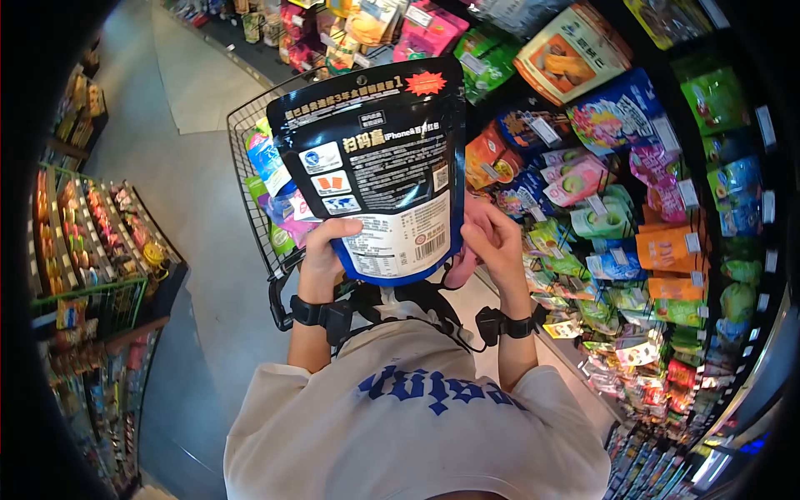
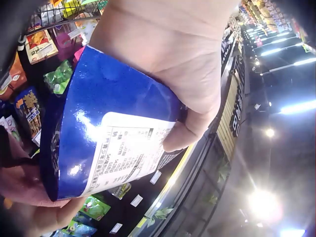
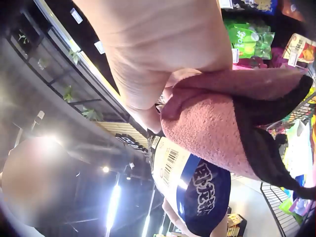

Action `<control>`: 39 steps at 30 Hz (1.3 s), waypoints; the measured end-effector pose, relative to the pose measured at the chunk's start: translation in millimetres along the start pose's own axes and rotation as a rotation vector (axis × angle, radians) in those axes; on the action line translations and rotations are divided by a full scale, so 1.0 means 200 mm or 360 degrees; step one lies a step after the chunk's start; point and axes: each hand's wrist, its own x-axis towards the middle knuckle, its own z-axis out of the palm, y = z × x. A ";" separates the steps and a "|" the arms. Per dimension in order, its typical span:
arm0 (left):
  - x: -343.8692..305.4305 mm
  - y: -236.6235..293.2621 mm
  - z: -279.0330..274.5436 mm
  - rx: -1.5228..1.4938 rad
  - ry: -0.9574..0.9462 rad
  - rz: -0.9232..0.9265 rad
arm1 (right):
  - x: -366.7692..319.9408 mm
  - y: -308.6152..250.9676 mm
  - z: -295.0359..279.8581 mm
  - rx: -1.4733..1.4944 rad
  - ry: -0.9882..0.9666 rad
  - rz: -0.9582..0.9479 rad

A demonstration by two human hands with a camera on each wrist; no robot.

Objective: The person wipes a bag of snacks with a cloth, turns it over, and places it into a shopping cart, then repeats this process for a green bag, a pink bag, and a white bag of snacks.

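A large black and blue snack pouch is held up in front of the chest, its printed back with a white label and barcode facing the head camera. My left hand grips its lower left edge, the thumb lying over the white label. At the lower right edge, my right hand pinches the pouch. Bunched in that same hand is a pink fuzzy cloth with black trim, which hangs below the fingers. Most of the fingers are hidden behind the pouch in the head view.
Behind the pouch stands a wire shopping cart with several colourful packages inside. Racks of hanging snack bags with price tags line the right side. Across the grey floor, a shelf of packaged goods stands on the left.
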 end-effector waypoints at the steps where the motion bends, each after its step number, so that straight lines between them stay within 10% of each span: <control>1: 0.00 -0.02 0.02 0.0015 -0.0013 0.0022 | -0.02 -0.03 0.00 0.0047 0.0039 0.0009; 12: 0.06 -0.23 0.56 0.0276 0.0466 -0.0139 | -0.21 -0.12 -0.33 0.0298 0.0116 0.0157; 39: 0.18 -0.55 0.84 0.0484 0.0191 0.0044 | -0.42 -0.23 -0.65 0.0198 0.0306 -0.0212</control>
